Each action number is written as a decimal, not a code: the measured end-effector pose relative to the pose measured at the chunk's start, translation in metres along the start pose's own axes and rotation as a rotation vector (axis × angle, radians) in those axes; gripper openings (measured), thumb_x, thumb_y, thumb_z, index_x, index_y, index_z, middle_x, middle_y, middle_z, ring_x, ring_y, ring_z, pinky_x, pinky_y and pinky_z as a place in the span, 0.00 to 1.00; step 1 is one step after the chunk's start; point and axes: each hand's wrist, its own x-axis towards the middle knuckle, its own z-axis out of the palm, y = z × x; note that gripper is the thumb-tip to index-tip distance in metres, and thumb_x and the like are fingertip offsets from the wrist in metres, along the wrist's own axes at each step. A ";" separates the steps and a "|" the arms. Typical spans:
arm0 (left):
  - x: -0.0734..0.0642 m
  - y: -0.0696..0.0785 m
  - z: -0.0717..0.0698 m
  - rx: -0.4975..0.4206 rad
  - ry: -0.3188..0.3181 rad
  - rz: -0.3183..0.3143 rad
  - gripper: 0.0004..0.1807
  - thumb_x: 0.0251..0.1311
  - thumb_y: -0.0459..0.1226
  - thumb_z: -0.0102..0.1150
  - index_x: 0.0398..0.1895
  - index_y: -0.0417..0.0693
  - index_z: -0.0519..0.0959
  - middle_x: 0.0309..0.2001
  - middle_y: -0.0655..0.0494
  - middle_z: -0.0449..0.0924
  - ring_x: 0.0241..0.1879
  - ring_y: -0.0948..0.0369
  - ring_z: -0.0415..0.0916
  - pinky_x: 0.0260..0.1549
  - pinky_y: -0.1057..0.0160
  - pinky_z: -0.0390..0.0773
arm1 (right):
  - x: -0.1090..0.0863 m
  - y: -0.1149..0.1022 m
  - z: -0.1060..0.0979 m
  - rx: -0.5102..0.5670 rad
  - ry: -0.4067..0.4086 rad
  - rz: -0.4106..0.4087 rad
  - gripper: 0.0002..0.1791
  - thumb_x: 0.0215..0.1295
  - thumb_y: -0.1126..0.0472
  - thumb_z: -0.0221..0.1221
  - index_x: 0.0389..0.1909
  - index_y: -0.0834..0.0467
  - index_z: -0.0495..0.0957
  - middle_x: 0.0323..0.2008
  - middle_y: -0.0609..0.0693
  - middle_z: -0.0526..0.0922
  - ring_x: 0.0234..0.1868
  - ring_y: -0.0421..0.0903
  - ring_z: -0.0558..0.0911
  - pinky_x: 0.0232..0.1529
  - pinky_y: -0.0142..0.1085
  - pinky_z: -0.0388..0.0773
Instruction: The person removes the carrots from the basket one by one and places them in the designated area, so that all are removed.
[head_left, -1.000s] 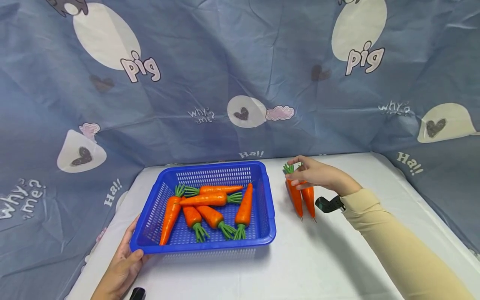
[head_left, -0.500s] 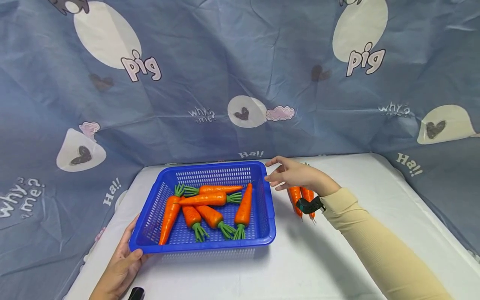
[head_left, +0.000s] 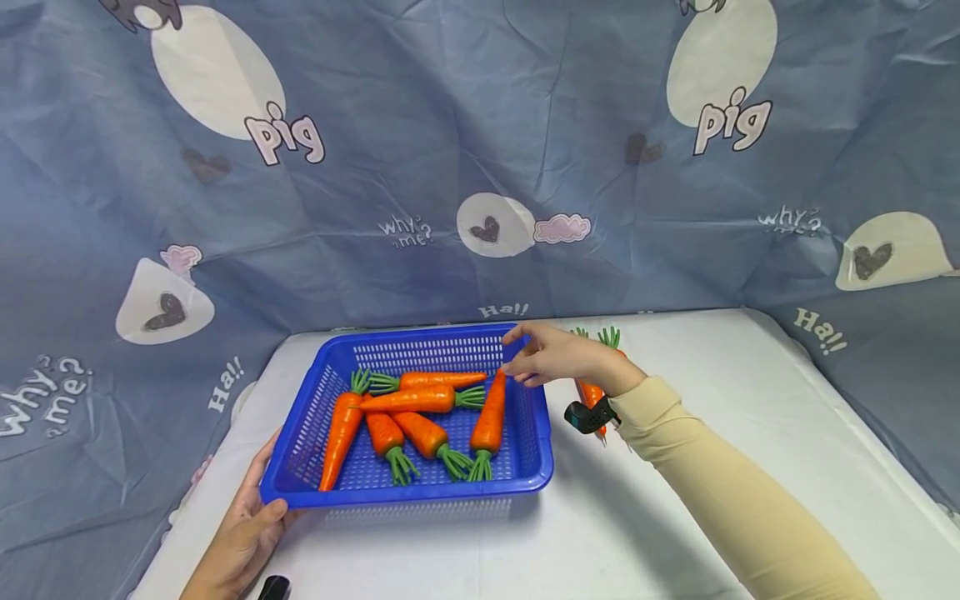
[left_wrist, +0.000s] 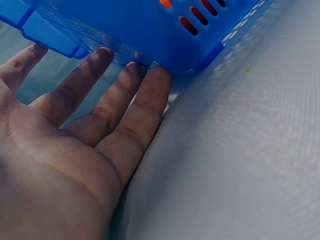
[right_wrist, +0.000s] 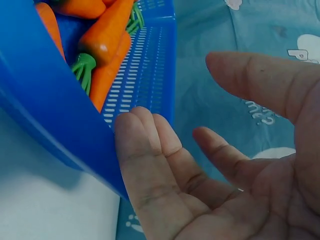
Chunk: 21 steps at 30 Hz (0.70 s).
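A blue plastic basket (head_left: 405,498) with slotted walls sits on the table, several orange carrots (head_left: 408,398) with green tops lying inside. At its near left corner my left hand (head_left: 243,529) holds it, thumb over the rim. The left wrist view shows that hand's fingertips (left_wrist: 159,75) against the outer wall. My right hand (head_left: 551,354) is over the basket's far right corner, fingers spread and slightly bent, with nothing between them. In the right wrist view its fingers (right_wrist: 132,135) are close to the rim; contact is unclear. The right arm partly hides two carrots (head_left: 589,393) outside the basket.
A white cloth (head_left: 720,400) covers the table. Behind it hangs a blue-grey printed curtain (head_left: 600,275), which also comes down at both sides. Black straps with small devices (head_left: 588,414) are on the wrists.
My right hand has moved left from the two carrots outside to the basket's far right corner, carrying nothing. Those carrots stay in place. My left hand and the basket have hardly moved.
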 end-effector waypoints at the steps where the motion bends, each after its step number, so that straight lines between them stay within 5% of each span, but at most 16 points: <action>1: 0.000 0.000 0.000 0.002 0.001 -0.001 0.41 0.83 0.31 0.47 0.88 0.69 0.44 0.75 0.75 0.66 0.67 0.70 0.78 0.62 0.65 0.84 | 0.000 0.000 0.000 -0.009 -0.003 -0.006 0.30 0.76 0.63 0.64 0.73 0.65 0.65 0.47 0.57 0.83 0.45 0.48 0.84 0.49 0.35 0.88; 9: -0.002 -0.004 -0.004 0.002 -0.027 0.009 0.39 0.84 0.33 0.46 0.88 0.69 0.43 0.76 0.74 0.66 0.68 0.71 0.77 0.63 0.67 0.83 | 0.008 0.002 0.005 -0.051 -0.066 -0.021 0.31 0.77 0.63 0.63 0.76 0.64 0.67 0.50 0.57 0.84 0.49 0.47 0.86 0.60 0.41 0.86; 21: 0.001 -0.004 -0.005 0.011 0.021 -0.047 0.39 0.85 0.33 0.45 0.88 0.71 0.42 0.75 0.76 0.65 0.67 0.71 0.78 0.61 0.67 0.84 | 0.008 0.004 0.006 -0.037 -0.066 -0.023 0.30 0.77 0.64 0.63 0.75 0.64 0.67 0.48 0.55 0.84 0.51 0.52 0.86 0.62 0.42 0.85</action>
